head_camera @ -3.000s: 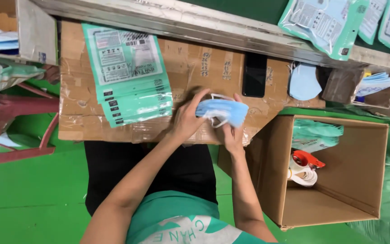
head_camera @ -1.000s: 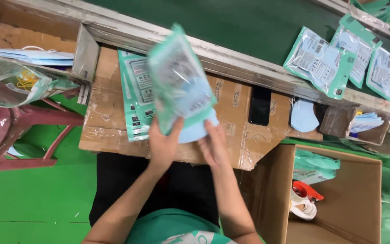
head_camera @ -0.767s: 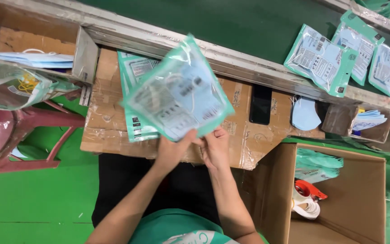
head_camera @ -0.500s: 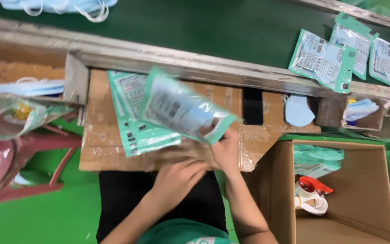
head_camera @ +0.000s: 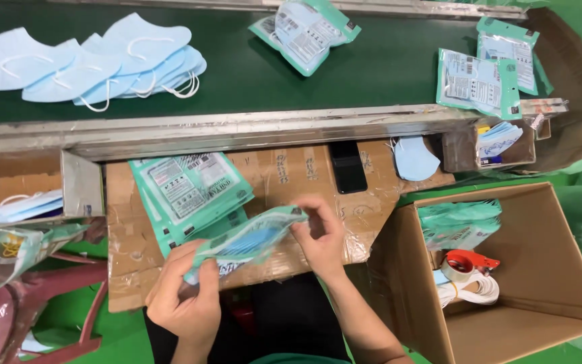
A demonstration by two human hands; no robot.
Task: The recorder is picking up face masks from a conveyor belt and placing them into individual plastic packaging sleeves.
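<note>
Right now your left hand [head_camera: 182,296] and right hand [head_camera: 319,232] each pinch an end of the filled mask pouch [head_camera: 247,241] above the cardboard surface [head_camera: 291,176]; a loose grip could let it sag and slip.

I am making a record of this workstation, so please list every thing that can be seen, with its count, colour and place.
filled pouch: one, teal with blue inside, held in both hands
flat pouches: a stack, count unclear, teal and white, on the cardboard board
cardboard board: one, brown, below the belt
loose masks: a pile, light blue, on the belt at left
packed pouches: about four, teal, on the belt at right
belt: one, dark green, across the top
phone: one, black, on the board
cardboard box: one, brown, at right
tape dispenser: one, red, inside the box
left hand: grips the pouch's lower end
right hand: pinches its upper end
</note>
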